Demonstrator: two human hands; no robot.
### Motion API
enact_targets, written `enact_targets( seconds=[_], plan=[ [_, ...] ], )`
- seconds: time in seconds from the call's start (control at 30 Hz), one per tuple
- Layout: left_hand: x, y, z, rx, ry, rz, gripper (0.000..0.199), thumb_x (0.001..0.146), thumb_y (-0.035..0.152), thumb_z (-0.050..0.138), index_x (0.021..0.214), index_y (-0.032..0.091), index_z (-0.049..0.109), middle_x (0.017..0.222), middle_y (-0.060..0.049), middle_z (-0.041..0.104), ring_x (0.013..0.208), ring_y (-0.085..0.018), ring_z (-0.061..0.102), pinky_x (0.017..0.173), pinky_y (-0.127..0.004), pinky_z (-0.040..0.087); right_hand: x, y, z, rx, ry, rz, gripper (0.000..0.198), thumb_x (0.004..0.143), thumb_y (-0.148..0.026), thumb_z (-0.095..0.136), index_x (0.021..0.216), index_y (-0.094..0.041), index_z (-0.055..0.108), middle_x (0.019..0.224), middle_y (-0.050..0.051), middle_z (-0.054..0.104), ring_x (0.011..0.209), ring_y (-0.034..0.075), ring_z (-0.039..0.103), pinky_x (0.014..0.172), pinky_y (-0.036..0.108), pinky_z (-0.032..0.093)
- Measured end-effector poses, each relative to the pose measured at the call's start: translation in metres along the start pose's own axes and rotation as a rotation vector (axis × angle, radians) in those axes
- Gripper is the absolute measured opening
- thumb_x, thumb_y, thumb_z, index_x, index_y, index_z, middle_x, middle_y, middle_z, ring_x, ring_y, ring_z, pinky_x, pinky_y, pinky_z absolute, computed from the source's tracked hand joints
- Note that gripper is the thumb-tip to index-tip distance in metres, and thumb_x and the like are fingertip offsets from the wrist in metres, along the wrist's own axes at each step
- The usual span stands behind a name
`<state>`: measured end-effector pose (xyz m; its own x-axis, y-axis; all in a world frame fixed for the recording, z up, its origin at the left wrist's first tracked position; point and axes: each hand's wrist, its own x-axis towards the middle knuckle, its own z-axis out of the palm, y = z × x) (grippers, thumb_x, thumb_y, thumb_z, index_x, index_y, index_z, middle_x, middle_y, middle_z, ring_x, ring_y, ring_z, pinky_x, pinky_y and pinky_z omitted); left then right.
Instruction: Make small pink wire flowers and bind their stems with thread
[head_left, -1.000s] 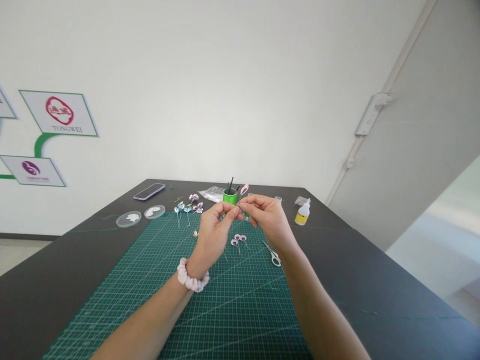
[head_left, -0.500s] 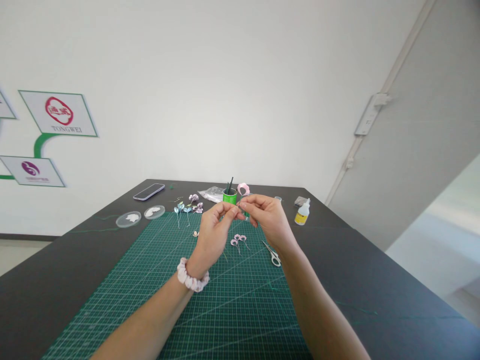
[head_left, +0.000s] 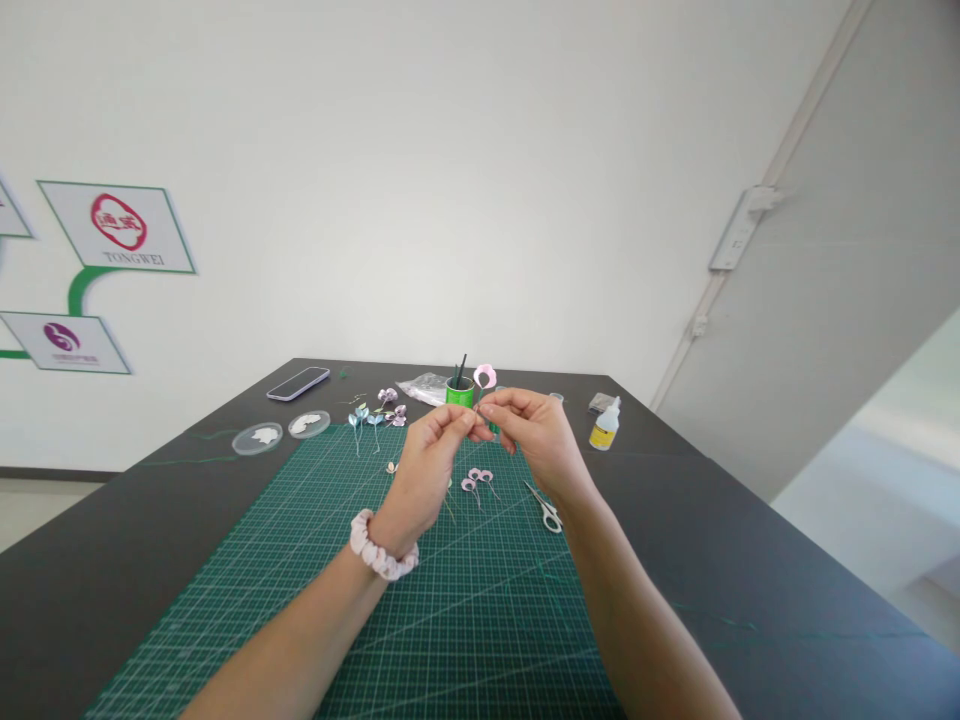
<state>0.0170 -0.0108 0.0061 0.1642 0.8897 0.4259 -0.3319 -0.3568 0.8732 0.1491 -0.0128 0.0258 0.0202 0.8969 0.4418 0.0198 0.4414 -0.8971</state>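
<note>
A pink petal-shaped flower piece (head_left: 485, 376) with a dark centre stands upright just above my fingertips, on a thin stem. My left hand (head_left: 433, 455), with a pale pink scrunchie (head_left: 382, 550) at its wrist, pinches the low part of that stem. From the other side my right hand (head_left: 531, 432) pinches it too, the fingertips of both hands almost touching. Exactly where each finger grips is hidden. Beneath the hands, several small lilac petals on wires (head_left: 475, 480) lie on the green cutting mat (head_left: 465, 620).
White-handled scissors (head_left: 550, 516) lie right of the petals, with a glue bottle (head_left: 604, 426) farther right. Behind the hands stand a green can (head_left: 459, 392) and a plastic bag (head_left: 421, 388). Blue wired petals (head_left: 361, 415), clear dishes (head_left: 257, 439) and a phone (head_left: 298, 384) are on the left.
The pink flower piece has turned slightly and shifted a little left, and its stem shows more clearly. Both hands stay nearly in place; the left wrist has tilted slightly.
</note>
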Motion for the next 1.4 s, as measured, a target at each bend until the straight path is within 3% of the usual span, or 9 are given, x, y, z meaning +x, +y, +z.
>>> enact_targets(
  seconds=[0.8, 1.4],
  plan=[
    [-0.0004, 0.0011, 0.0012, -0.025, -0.025, -0.028, 0.019, 0.084, 0.027, 0.059, 0.069, 0.018, 0.065, 0.072, -0.004, 0.068, 0.077, -0.018, 0.061, 0.082, -0.033, 0.045, -0.0001, 0.0002, 0.0001, 0.008, 0.007, 0.002, 0.015, 0.069, -0.032, 0.069, 0.068, -0.017, 0.07, 0.05, -0.003, 0.055, 0.041, 0.008, 0.038, 0.041, 0.024, 0.027],
    [-0.0011, 0.0024, 0.0038, -0.204, -0.1, -0.122, 0.021, 0.083, 0.029, 0.061, 0.066, 0.017, 0.065, 0.069, -0.002, 0.063, 0.073, -0.016, 0.059, 0.082, -0.033, 0.048, -0.0013, 0.0006, 0.0002, 0.02, -0.007, 0.0, 0.015, 0.071, -0.032, 0.069, 0.069, -0.018, 0.071, 0.052, -0.002, 0.057, 0.043, 0.008, 0.038, 0.041, 0.023, 0.028]
  ],
)
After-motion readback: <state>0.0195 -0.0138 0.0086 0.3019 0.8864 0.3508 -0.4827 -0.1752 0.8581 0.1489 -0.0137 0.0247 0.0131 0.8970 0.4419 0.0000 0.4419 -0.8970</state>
